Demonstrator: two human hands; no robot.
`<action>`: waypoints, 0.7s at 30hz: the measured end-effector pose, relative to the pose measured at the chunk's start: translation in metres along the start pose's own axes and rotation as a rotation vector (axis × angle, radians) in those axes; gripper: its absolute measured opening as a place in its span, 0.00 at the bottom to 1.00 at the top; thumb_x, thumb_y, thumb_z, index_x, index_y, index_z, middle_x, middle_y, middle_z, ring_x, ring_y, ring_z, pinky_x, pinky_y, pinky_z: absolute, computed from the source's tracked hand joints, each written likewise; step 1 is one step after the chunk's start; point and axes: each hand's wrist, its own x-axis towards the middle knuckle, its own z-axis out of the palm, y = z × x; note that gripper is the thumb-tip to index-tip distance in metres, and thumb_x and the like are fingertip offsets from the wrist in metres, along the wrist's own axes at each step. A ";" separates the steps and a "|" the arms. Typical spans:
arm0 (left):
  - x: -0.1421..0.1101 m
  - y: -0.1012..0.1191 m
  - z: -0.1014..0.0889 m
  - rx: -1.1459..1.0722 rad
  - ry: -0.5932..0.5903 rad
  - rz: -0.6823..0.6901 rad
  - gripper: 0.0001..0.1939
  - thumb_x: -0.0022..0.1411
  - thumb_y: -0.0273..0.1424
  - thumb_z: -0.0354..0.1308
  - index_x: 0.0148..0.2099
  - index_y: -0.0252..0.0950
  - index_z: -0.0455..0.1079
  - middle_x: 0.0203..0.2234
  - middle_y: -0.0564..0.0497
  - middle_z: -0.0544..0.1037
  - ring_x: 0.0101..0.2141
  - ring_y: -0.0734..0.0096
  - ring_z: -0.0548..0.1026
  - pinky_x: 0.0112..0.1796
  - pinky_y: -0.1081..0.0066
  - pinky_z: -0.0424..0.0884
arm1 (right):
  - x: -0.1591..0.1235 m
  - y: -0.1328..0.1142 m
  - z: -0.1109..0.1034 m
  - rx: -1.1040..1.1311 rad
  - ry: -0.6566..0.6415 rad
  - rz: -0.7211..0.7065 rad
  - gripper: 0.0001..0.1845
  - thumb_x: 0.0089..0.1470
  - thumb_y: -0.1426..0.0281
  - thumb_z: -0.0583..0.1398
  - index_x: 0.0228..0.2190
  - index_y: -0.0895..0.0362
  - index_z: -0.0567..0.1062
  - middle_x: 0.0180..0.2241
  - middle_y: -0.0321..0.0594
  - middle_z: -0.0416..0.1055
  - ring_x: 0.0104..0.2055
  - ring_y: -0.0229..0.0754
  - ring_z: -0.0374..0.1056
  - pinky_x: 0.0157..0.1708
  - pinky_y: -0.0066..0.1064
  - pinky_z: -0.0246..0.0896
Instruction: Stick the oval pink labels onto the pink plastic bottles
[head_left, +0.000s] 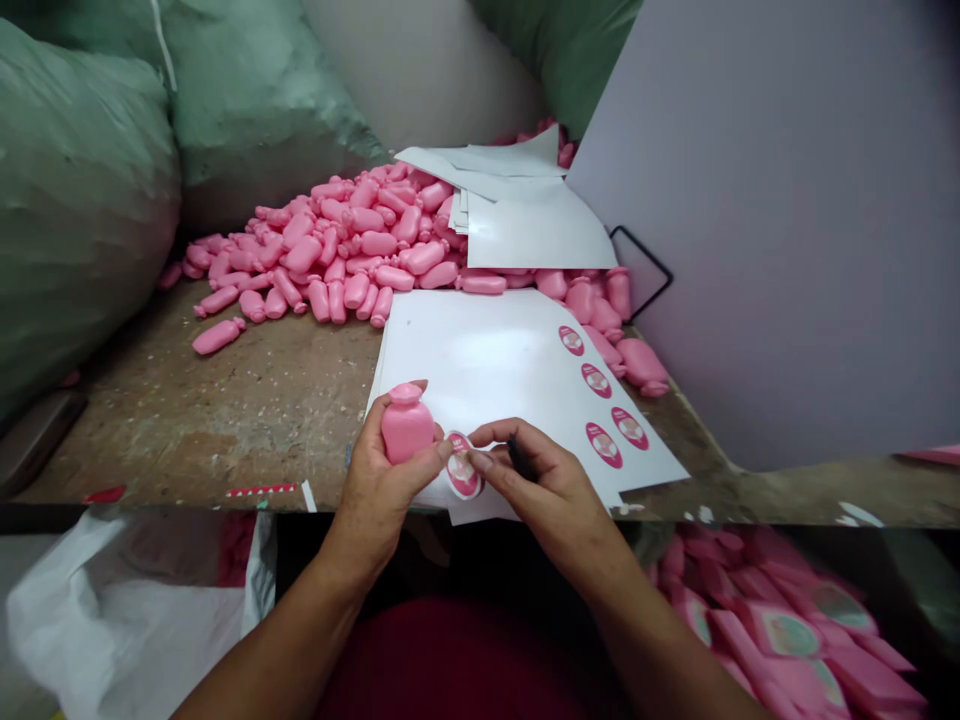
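My left hand (379, 470) is wrapped round a small pink plastic bottle (408, 430), its neck pointing away from me. Between the two hands is an oval sticker (463, 466), pink and white with a printed picture. My right hand (536, 475) pinches its right side with thumb and forefinger, while my left thumb touches its upper left edge. Tucked in the curled fingers of my right hand is a small dark object (519, 458) whose kind I cannot make out. Under both hands lies a white sticker sheet (472, 350), with several oval stickers (604, 445) at its right side.
A heap of pink bottles (360, 235) covers the back of the worn wooden table (150, 400). More white sheets (536, 225) rest on the heap. Large green sacks (82, 190) stand at left, a pale panel (787, 230) at right. Below are a white bag (142, 620) and labelled pink bottles (780, 630).
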 end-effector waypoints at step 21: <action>0.001 0.000 0.003 -0.368 -0.084 -0.254 0.20 0.61 0.43 0.63 0.51 0.41 0.67 0.34 0.52 0.76 0.33 0.72 0.75 0.36 0.72 0.70 | -0.003 0.003 0.004 0.079 0.105 -0.030 0.17 0.52 0.58 0.66 0.40 0.52 0.71 0.23 0.29 0.67 0.26 0.37 0.63 0.29 0.29 0.59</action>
